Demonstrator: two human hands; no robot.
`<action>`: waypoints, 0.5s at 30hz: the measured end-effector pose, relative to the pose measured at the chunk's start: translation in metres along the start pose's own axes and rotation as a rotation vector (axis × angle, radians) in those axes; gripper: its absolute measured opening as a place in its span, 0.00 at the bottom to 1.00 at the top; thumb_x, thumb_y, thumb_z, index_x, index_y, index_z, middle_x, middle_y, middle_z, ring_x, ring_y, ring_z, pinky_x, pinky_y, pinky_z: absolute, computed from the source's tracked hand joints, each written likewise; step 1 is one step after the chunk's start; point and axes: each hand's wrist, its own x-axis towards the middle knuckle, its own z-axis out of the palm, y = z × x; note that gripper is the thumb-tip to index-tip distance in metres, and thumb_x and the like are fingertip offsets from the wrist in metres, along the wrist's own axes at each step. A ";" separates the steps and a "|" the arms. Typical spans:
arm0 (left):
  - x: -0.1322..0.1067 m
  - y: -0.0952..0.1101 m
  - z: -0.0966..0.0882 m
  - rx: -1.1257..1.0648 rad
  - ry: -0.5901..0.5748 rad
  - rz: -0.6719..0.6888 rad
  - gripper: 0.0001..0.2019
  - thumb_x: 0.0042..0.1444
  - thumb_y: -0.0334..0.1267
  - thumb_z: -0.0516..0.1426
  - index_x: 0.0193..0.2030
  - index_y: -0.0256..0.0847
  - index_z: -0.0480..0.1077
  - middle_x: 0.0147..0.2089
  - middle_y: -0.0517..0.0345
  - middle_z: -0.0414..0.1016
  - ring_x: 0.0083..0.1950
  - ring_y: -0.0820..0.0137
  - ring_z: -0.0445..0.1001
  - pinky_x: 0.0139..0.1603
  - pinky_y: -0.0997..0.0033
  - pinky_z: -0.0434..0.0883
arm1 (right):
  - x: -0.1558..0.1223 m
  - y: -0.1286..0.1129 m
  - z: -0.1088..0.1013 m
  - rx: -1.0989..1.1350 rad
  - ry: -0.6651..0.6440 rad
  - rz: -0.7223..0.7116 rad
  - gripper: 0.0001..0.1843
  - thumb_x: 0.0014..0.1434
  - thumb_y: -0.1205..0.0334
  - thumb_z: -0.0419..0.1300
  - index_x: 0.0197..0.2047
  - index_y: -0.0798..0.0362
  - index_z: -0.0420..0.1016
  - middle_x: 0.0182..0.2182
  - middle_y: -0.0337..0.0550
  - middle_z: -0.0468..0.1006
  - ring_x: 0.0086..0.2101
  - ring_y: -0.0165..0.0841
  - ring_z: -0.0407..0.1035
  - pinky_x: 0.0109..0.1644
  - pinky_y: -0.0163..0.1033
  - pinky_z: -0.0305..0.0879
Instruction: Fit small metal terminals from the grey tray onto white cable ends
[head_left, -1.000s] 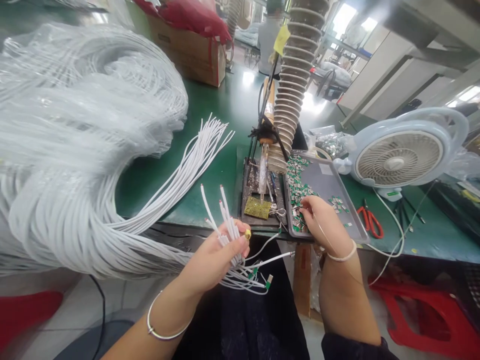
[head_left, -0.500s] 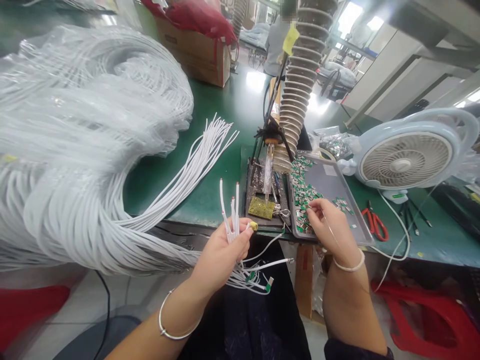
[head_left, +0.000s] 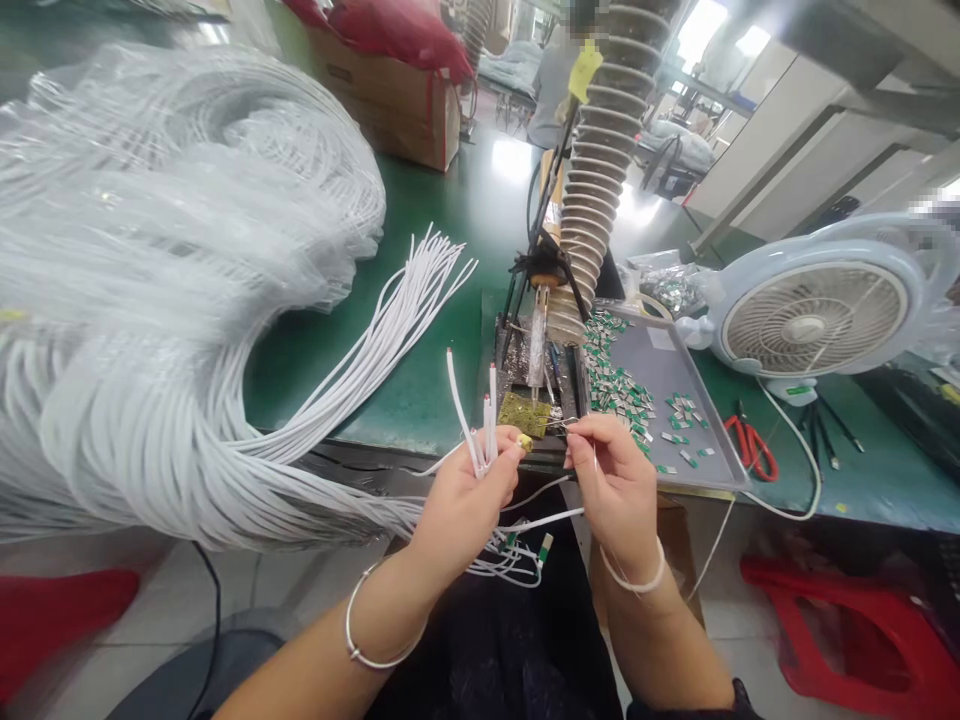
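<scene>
My left hand (head_left: 469, 500) is closed round several white cables (head_left: 491, 415) whose reddish cut tips point up. A yellow wrap (head_left: 524, 442) covers a fingertip of that hand. My right hand (head_left: 619, 485) pinches a thin wire (head_left: 597, 460), which looks like solder wire; anything else between its fingertips is too small to make out. Just beyond both hands, a soldering iron (head_left: 538, 345) hangs tip down over a yellow-green sponge (head_left: 523, 415). Below the hands hang more cables, one ending in a green-and-silver connector (head_left: 544, 550).
Right of the iron lies a grey tray (head_left: 709, 440) with many small connectors (head_left: 622, 395). A fan (head_left: 817, 310) and red-handled cutters (head_left: 752, 447) are beside it. A large plastic-wrapped cable bundle (head_left: 187, 220) fills the left. A ribbed duct (head_left: 600, 170) hangs above.
My right hand has moved left from over the connectors in the tray to near the sponge, closer to my left hand. My left hand, holding the cables, has shifted slightly right.
</scene>
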 end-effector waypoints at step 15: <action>-0.001 0.011 0.004 0.110 -0.021 0.134 0.09 0.55 0.32 0.55 0.23 0.40 0.66 0.38 0.59 0.67 0.37 0.75 0.68 0.34 0.78 0.63 | -0.007 -0.012 0.022 0.210 -0.033 0.263 0.02 0.57 0.64 0.55 0.33 0.53 0.67 0.21 0.32 0.68 0.20 0.22 0.66 0.24 0.28 0.66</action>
